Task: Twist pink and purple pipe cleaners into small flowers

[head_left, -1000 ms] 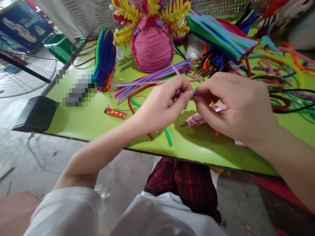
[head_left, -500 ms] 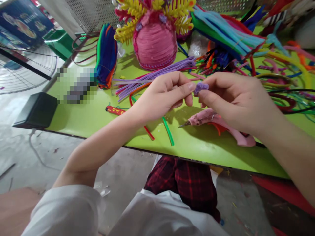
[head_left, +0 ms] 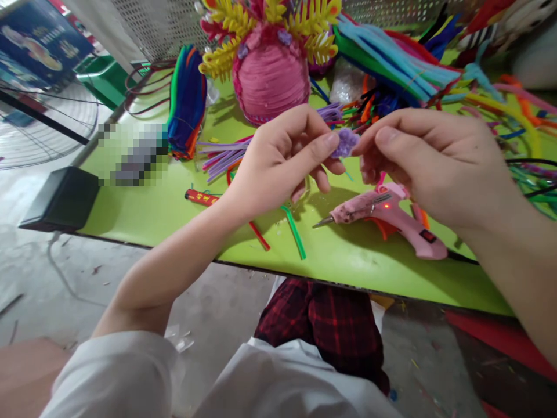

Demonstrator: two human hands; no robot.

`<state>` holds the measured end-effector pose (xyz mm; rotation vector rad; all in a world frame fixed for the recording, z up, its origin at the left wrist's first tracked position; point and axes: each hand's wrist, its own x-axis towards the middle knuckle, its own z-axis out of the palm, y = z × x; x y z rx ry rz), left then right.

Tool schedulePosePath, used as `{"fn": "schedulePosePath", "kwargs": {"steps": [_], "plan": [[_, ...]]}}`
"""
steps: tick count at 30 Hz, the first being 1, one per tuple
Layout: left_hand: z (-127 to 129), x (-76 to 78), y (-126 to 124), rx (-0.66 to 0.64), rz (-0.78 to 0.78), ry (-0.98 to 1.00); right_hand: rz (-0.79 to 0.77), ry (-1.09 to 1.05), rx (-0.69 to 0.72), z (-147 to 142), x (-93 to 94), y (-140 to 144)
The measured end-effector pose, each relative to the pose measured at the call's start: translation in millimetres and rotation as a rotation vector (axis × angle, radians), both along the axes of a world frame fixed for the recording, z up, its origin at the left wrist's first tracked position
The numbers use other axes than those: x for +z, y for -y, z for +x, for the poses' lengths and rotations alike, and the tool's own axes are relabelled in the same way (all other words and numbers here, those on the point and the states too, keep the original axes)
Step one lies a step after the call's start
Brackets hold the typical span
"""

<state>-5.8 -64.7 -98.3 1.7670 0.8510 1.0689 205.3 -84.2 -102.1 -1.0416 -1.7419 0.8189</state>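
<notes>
A small purple fuzzy flower (head_left: 347,143) is held up above the table between my two hands. My left hand (head_left: 289,157) pinches its left side between thumb and index finger, the other fingers loosely curled. At its right edge, the index fingertip of my right hand (head_left: 435,162) touches a petal; that hand is closed, with the thumb drawn back against the curled fingers. Below my right hand lies a pink glue gun (head_left: 369,210), its red light lit and its metal nozzle pointing left. Nearby are a bent green pipe cleaner (head_left: 296,235) and a red pipe cleaner piece (head_left: 260,237).
Behind my hands stands a pink wrapped ball (head_left: 272,78) with yellow leaf shapes. Bundles of pipe cleaners (head_left: 187,104) lie at back left and back right (head_left: 400,55). A red tube (head_left: 201,197) and a dark box (head_left: 63,197) are at left on the green table (head_left: 143,215).
The flower has moved slightly left and up and now shows its face more. My right thumb has drawn back from it, and my right hand has shifted, uncovering more of the glue gun.
</notes>
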Motion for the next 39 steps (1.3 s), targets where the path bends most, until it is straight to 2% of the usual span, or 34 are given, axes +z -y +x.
{"fn": "schedulePosePath", "kwargs": {"steps": [5, 11, 15, 17, 19, 22, 24, 26, 30, 32, 36, 39], "plan": [[2, 1.5, 0, -0.002, -0.066, 0.01, -0.001, -0.009, -0.024, -9, -1.1, 5], [0, -2.0, -7, -0.088, -0.082, 0.009, 0.096, 0.035, -0.084, -15, 1.4, 8], [-4, -2.0, -9, -0.095, 0.075, -0.037, 0.016, 0.032, -0.049, -14, 1.3, 10], [-5, -1.6, -7, -0.087, 0.169, -0.105, 0.026, 0.065, -0.019, -14, 0.6, 10], [-4, -1.2, -6, -0.081, 0.21, -0.14, 0.144, 0.176, -0.03, -12, 0.8, 9], [-2, -1.0, -7, -0.085, 0.172, -0.15, 0.398, 0.414, -0.115, -11, 3.7, 8], [-1, -1.7, -8, -0.091, 0.135, -0.148, 0.47, 0.495, -0.155, -11, 5.9, 9], [-1, -3.1, -9, -0.078, 0.112, -0.127, 0.43, 0.439, -0.174, -10, 7.1, 10], [-2, -6.3, -9, -0.057, 0.102, 0.007, 0.145, 0.093, -0.146, -10, 8.4, 10], [-2, -6.8, -9, -0.05, 0.106, 0.052, 0.045, -0.003, -0.121, -11, 9.6, 10], [-1, -6.9, -11, -0.082, 0.09, 0.078, -0.048, -0.089, -0.124, -18, 11.1, 13], [0, -8.0, -11, -0.104, 0.085, 0.043, -0.056, -0.125, -0.119, -21, 9.3, 12]]}}
